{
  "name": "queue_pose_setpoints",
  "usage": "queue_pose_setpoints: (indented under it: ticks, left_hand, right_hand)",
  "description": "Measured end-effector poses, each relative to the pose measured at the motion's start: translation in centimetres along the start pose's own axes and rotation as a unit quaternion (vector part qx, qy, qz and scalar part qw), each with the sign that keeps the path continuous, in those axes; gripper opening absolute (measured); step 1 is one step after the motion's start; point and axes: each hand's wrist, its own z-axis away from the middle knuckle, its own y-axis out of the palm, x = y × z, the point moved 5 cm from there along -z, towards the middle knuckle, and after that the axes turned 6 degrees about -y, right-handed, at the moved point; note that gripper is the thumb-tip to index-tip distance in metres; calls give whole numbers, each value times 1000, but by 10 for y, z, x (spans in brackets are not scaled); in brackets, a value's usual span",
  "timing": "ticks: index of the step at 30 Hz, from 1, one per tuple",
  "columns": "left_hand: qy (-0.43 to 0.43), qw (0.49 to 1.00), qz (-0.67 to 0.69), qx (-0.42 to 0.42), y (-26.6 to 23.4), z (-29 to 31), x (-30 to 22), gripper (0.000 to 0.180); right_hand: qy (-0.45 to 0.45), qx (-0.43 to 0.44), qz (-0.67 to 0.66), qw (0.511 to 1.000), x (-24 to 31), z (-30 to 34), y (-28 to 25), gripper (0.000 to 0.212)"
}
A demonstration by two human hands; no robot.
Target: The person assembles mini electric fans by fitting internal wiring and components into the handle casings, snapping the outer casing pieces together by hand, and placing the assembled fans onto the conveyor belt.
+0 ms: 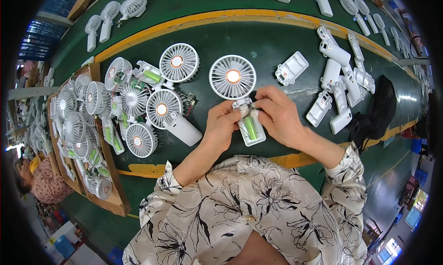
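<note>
A white handheld fan (232,77) with an orange ring at its hub lies face up in front of me, its handle toward me. The handle is uncovered, and a green battery cell (250,128) shows inside it. My left hand (223,120) pinches the handle's left side near the neck. On the opposite side, my right hand (276,113) has its fingers closed on the handle at the same height. What the fingertips press on between them is partly hidden. Beyond my right hand lies a loose white handle shell (292,68), hollow side up.
Left of me, several fans (161,109) with exposed green cells and circuit boards crowd beside a cardboard tray (121,191) of more fans. Several white handle shells (330,75) and a black cloth-like item (381,103) lie at right. More fans (110,16) stand past the yellow strip.
</note>
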Motion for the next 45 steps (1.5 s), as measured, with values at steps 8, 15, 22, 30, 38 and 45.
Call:
queue_pose_setpoints:
  ticks: [8,15,22,30,38,45]
  left_hand:
    - [93,995,35,-32,1,-1,-10,23]
    - [82,991,97,33,0,4,-13,28]
    - [94,995,31,31,-4,4,-11,26]
    - [85,996,9,19,-2,5,-14,23]
    - [81,997,-3,12,-3,4,-14,23]
    - [65,998,3,21,-6,5,-14,21]
  right_hand:
    - [96,-84,85,988,17,7,22,79]
    - [246,-124,-198,941,-5,16,30,61]
    - [313,-82,-285,902,-13,20,36,66]
    - [82,-145,-173,971,1,26,25,69]
    - [138,-227,-317,910,-10,36,36,64]
    - [32,-159,-77,984,7,32,22,54]
